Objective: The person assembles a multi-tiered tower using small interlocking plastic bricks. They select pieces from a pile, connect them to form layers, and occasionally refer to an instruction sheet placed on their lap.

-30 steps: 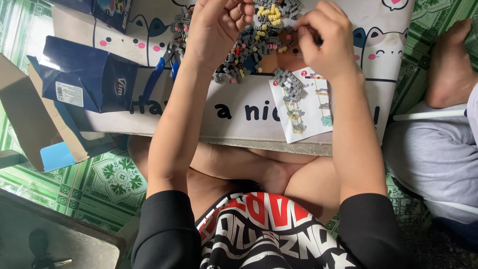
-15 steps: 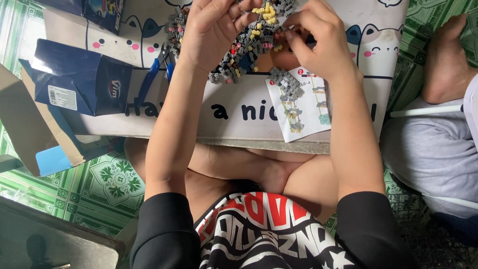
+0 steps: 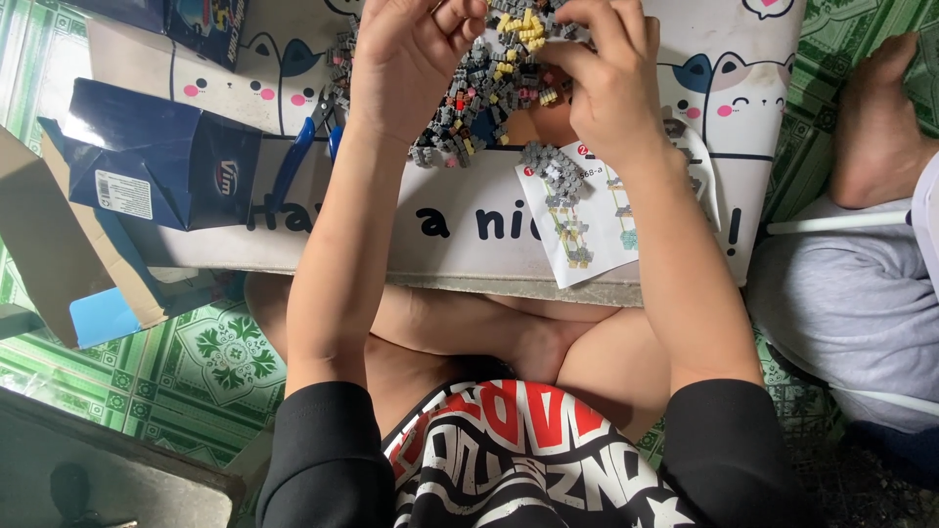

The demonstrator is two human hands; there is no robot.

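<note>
Small grey, yellow and dark plastic bricks point(image 3: 489, 93) lie heaped between the pinching left hand point(image 3: 416, 59) and right hand point(image 3: 606, 83), beside an opened, seemingly empty dark-blue cardboard box point(image 3: 156, 156).

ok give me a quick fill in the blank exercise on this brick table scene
1. Both hands, the left hand and the right hand, work over a pile of small ____.
2. The pliers have ____ handles.
3. The instruction sheet lies under the ____ forearm.
4. The open box at the table edge is dark ____.

Missing words: bricks; blue; right; blue
</note>
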